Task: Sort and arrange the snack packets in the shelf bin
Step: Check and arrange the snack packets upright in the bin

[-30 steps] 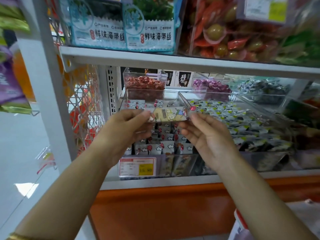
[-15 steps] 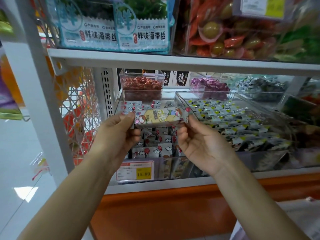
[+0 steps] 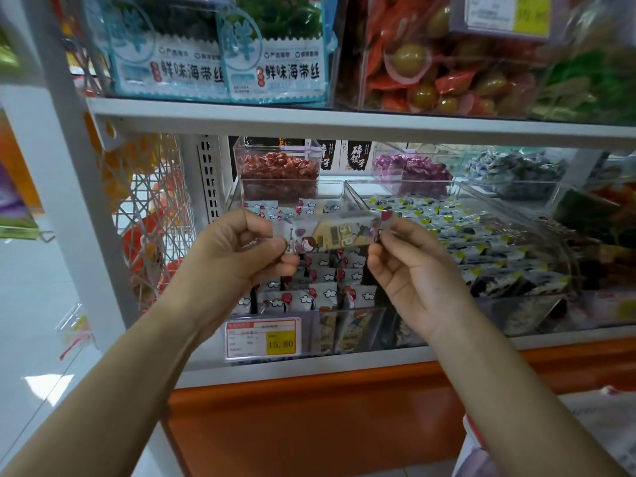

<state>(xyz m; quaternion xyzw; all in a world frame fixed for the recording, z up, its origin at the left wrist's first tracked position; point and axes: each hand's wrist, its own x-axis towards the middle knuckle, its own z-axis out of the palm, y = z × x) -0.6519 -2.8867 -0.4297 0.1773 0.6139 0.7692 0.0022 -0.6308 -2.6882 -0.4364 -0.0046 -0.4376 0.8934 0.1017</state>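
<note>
Now one snack packet (image 3: 339,234), with a yellow picture on it, is held flat in the air just above the clear shelf bin (image 3: 347,330). The left hand (image 3: 237,256) pinches its left end and the right hand (image 3: 409,270) pinches its right end. Each grip is closed tight on the packet.

Inside the bin, under the packet, white cloud packets (image 3: 323,284) stand in rows. I think this is the sorting step, with the packet being lined up to face the right way. Next it likely needs a gap in the rows. Then it needs a gentle slide down, so it stands up like the others.

On the bin's front hangs a price tag (image 3: 263,338). Right of the bin sits a second bin of green-and-white packets (image 3: 481,242).
</note>
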